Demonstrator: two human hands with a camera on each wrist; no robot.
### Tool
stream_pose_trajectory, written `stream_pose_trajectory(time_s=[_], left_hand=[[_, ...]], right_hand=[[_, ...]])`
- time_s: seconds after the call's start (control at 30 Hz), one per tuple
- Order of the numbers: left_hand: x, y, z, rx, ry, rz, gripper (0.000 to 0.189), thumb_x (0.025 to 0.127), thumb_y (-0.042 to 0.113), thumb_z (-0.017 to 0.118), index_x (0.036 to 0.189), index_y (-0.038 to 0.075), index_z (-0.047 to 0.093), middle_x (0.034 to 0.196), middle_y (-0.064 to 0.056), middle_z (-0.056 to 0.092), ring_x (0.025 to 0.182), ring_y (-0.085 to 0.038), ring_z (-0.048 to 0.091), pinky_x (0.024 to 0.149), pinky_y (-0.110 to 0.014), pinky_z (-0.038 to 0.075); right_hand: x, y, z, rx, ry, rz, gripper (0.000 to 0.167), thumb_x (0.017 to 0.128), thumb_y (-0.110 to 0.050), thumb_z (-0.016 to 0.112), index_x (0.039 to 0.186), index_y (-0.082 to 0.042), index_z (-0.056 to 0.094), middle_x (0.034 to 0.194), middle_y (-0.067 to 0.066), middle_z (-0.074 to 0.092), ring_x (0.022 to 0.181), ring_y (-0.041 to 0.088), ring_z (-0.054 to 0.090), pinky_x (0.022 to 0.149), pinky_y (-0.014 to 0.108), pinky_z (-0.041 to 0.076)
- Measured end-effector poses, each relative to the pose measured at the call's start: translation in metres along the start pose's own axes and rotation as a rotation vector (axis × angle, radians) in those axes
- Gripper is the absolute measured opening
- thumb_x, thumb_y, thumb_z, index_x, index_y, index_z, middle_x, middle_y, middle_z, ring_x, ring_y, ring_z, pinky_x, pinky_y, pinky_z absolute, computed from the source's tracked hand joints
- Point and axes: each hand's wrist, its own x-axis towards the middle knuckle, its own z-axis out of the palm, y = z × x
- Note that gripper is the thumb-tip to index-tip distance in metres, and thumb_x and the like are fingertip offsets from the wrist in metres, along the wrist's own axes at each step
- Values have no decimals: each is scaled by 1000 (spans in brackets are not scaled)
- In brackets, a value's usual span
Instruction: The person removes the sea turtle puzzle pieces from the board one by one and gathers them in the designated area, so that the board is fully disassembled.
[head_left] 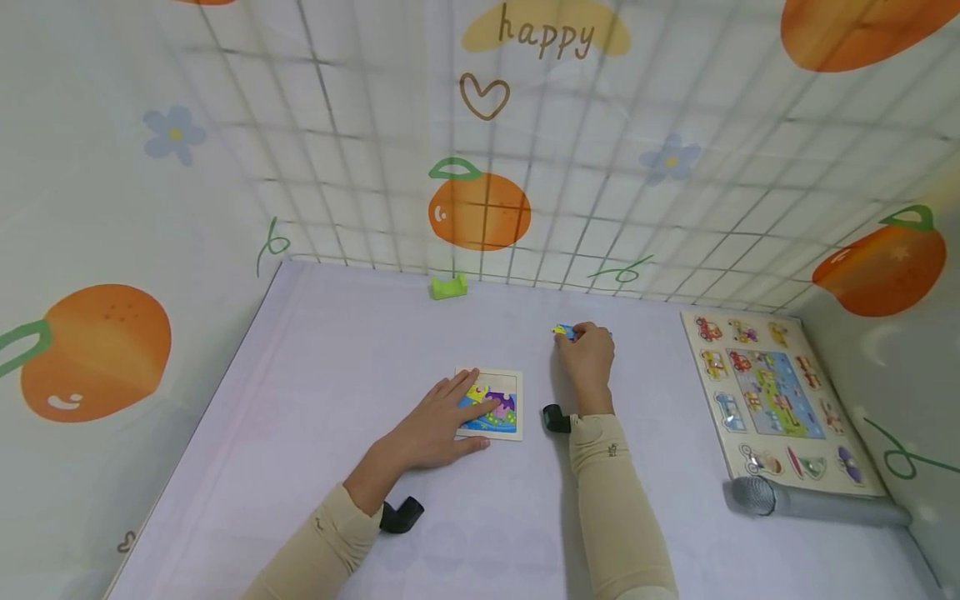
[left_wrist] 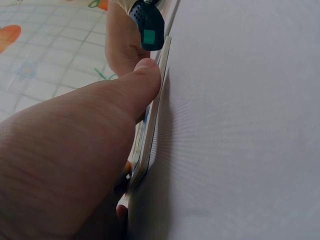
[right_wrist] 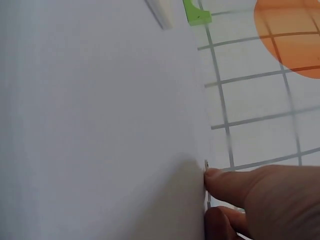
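Note:
A small square jigsaw puzzle (head_left: 508,423) in a pale wooden tray lies mid-table, its picture blue, yellow and purple. Over its left part my left hand (head_left: 442,421) rests with fingers spread and straight. In the left wrist view the thumb (left_wrist: 145,75) lies along the edge of the tray (left_wrist: 152,120). Beyond the puzzle to the right, my right hand (head_left: 588,357) pinches a blue and yellow puzzle piece (head_left: 564,331) close to the tabletop. The right wrist view shows only the piece's thin edge (right_wrist: 206,165) between thumb and fingers.
A light green block (head_left: 449,287) stands by the back wall. At the right lies a larger wooden puzzle board (head_left: 712,400) with vehicle pictures, and a grey microphone (head_left: 817,503) sits along its near edge. Printed cloth hangs over a wire grid at the back.

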Motion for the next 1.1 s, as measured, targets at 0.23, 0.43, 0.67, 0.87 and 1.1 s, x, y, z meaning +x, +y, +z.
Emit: stream_pose_trajectory(time_s=[0.23,0.43,0.67,0.87,1.1], left_hand=[[-1,1,0,-2,3,7,65,99,60,55,157,37,39,174,-6,3,162,-25,2,131,-49,9],[-1,0,-1,-11,5,11,64,99,59,56,157,36,39,174,-7,4,162,-25,3,131,-50,10],[-2,1,-1,-10,2,14,64,99,59,56,157,36,39,174,-7,4,162,-26,3,131,-50,10],[-2,1,-1,-9,1,14,64,100,59,55,157,35,39,174,-7,3,162,-26,2,131,-50,9],[-1,0,-1,-3,10,13,65,99,59,56,157,35,40,174,-7,4,162,-26,2,131,-50,9]], right_hand=[[-1,0,1,-19,12,-1,42,95,-23,67,125,7,65,114,25,62,112,41,56,98,52,48],[-2,2,2,2,24,2,43,95,-25,68,125,6,65,112,23,62,109,39,56,97,51,48],[-8,9,2,120,68,18,40,92,-24,71,121,5,67,105,18,65,101,32,58,92,45,50],[-13,9,1,181,99,21,37,91,-22,73,116,4,70,103,19,71,99,30,64,90,43,53],[-19,9,0,205,78,48,37,92,-23,71,119,4,70,109,19,72,102,30,66,93,42,54]])
